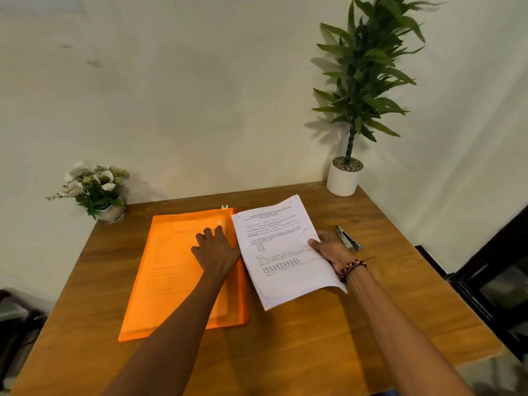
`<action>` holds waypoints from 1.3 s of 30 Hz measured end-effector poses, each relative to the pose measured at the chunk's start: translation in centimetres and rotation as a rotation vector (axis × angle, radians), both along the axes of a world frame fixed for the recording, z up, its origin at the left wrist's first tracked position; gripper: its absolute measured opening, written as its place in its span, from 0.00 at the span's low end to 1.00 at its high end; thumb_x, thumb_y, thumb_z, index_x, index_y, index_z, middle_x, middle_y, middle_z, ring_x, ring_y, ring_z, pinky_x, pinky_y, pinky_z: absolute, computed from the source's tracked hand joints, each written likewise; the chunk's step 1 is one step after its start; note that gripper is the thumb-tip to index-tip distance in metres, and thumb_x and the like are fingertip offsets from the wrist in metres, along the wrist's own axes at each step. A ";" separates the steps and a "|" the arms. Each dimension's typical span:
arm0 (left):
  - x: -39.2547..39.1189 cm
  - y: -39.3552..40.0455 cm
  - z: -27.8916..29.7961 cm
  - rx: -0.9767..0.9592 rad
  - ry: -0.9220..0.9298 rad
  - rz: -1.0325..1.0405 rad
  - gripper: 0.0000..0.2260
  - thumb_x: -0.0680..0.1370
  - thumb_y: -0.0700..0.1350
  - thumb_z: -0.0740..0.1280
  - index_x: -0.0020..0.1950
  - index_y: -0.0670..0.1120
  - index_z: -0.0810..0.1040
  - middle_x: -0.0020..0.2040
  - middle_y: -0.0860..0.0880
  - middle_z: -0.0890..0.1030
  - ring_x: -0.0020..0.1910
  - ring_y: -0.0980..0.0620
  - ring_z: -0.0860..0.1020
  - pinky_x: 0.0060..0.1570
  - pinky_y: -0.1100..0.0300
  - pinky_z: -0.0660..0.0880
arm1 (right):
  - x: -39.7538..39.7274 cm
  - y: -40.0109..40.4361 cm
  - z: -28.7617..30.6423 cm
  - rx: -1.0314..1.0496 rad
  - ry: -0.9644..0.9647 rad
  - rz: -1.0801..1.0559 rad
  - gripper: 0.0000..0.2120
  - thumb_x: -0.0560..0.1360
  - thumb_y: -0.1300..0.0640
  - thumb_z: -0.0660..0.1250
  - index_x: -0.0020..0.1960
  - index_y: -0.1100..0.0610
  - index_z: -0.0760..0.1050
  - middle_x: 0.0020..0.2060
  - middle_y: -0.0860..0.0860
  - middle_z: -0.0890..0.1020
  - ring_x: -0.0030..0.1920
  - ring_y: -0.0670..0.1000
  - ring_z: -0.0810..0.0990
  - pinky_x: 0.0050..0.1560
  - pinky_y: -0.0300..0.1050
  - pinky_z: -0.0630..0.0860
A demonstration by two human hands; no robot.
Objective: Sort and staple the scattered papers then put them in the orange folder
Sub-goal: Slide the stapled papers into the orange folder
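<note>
Two hands: left hand [216, 248] lies flat on orange folder [171, 270]; right hand [331, 248] pinches papers [283, 252].

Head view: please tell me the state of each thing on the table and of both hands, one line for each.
Folder: flat on the table, closed, papers visible inside.
Papers: held beside the folder, outside it, far corner curled up.
Stapler: lying on the table, untouched.
Left hand: pressing flat on the folder.
Right hand: gripping the papers' right edge.
Tall plant: upright in a white pot.
Flower pot: at the table's far left corner.
</note>
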State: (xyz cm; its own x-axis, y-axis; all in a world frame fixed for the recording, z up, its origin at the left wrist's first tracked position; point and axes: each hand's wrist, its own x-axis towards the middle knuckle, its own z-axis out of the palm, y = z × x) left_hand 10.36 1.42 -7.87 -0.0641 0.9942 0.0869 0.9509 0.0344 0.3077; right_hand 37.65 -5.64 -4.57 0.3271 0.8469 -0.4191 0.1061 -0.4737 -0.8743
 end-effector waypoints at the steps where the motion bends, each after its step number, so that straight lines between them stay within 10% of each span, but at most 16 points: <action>1: 0.2 0.0 0.0 0.011 0.010 0.002 0.36 0.75 0.71 0.60 0.73 0.46 0.70 0.70 0.42 0.72 0.69 0.39 0.68 0.60 0.43 0.69 | 0.1 0.1 0.0 0.001 -0.016 0.000 0.11 0.81 0.63 0.66 0.63 0.59 0.77 0.60 0.56 0.83 0.57 0.57 0.83 0.60 0.57 0.80; 9: 0.2 0.5 -0.5 0.074 -0.001 0.042 0.16 0.81 0.55 0.63 0.62 0.46 0.78 0.61 0.44 0.78 0.62 0.39 0.73 0.52 0.45 0.72 | 0.3 -0.4 0.5 -0.029 -0.120 0.014 0.15 0.82 0.63 0.64 0.69 0.60 0.73 0.56 0.54 0.80 0.45 0.48 0.80 0.39 0.41 0.76; 16: 0.3 0.1 -1.7 0.146 -0.035 0.013 0.21 0.80 0.59 0.63 0.62 0.44 0.77 0.61 0.42 0.78 0.61 0.41 0.74 0.54 0.43 0.71 | 0.6 -0.6 0.3 -0.014 -0.197 0.026 0.13 0.83 0.63 0.63 0.66 0.62 0.75 0.56 0.54 0.81 0.45 0.48 0.79 0.40 0.41 0.76; 23: -0.3 0.0 -3.1 0.044 -0.137 -0.050 0.34 0.81 0.62 0.60 0.79 0.42 0.62 0.80 0.39 0.61 0.80 0.40 0.56 0.76 0.39 0.53 | 0.4 -0.3 0.2 -0.004 -0.164 0.002 0.13 0.82 0.63 0.64 0.66 0.61 0.75 0.60 0.57 0.82 0.55 0.56 0.82 0.60 0.57 0.80; 31: -0.8 -0.4 -2.5 0.303 -0.267 -0.007 0.08 0.80 0.45 0.67 0.51 0.42 0.82 0.49 0.42 0.83 0.50 0.41 0.80 0.52 0.46 0.75 | 0.1 -0.8 0.3 0.012 -0.163 -0.001 0.14 0.82 0.62 0.64 0.68 0.59 0.75 0.61 0.56 0.82 0.55 0.56 0.82 0.58 0.55 0.80; 39: -2.5 0.0 -1.2 0.274 -0.684 0.080 0.11 0.79 0.50 0.71 0.54 0.43 0.84 0.55 0.44 0.83 0.56 0.44 0.79 0.55 0.57 0.67 | -0.1 -0.3 1.4 -0.031 -0.195 0.159 0.09 0.81 0.59 0.67 0.61 0.57 0.78 0.54 0.53 0.84 0.52 0.54 0.84 0.58 0.54 0.81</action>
